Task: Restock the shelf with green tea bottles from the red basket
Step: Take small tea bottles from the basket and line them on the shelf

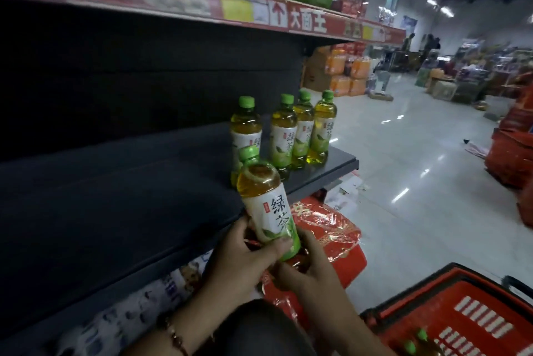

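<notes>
I watched the dark shelf stand mostly bare, four bottles at its end, as the left hand and right hand gripped a fifth bottle; more waited in the red basket.

This is a shop, a supermarket aisle. A dark metal shelf carries identical green tea bottles above and beyond the fingers, under a red price strip with printed tags. A red shopping basket sits to their lower right. Stacked orange drink packs and further displays line the glossy tiled floor far beyond.
</notes>
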`<move>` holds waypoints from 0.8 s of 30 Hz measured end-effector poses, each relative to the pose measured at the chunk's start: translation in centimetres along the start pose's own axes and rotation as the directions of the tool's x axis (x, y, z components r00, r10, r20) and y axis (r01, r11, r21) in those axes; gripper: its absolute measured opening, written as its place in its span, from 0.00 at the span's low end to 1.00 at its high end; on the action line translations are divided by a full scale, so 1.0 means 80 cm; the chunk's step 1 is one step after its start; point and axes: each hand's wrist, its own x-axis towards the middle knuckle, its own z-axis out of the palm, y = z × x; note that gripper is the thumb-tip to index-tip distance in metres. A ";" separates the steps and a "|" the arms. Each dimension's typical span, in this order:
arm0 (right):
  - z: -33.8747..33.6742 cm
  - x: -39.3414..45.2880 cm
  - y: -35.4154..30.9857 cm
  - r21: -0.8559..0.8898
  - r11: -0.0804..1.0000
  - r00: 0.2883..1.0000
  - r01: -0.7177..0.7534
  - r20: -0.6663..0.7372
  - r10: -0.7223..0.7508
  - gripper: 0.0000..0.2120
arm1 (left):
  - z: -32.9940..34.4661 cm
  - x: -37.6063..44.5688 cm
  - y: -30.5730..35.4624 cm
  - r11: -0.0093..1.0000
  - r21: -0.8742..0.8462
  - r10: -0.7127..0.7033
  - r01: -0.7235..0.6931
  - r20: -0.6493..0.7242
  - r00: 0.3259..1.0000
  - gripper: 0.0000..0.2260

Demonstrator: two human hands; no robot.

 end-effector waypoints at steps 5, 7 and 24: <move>0.050 0.061 -0.013 -0.105 0.988 0.993 0.109 0.060 -0.104 0.22 | -0.057 0.024 0.008 0.998 -0.034 0.048 -0.054 -0.163 0.985 0.17; 0.065 0.085 -0.014 -0.194 0.969 0.987 0.152 0.080 -0.138 0.23 | -0.075 0.036 0.011 0.997 -0.031 0.064 -0.072 -0.215 0.975 0.18; 0.110 0.182 0.022 -0.339 0.921 0.973 0.193 -0.059 -0.225 0.24 | -0.099 0.129 -0.004 0.921 0.345 0.307 -0.183 -0.349 0.885 0.28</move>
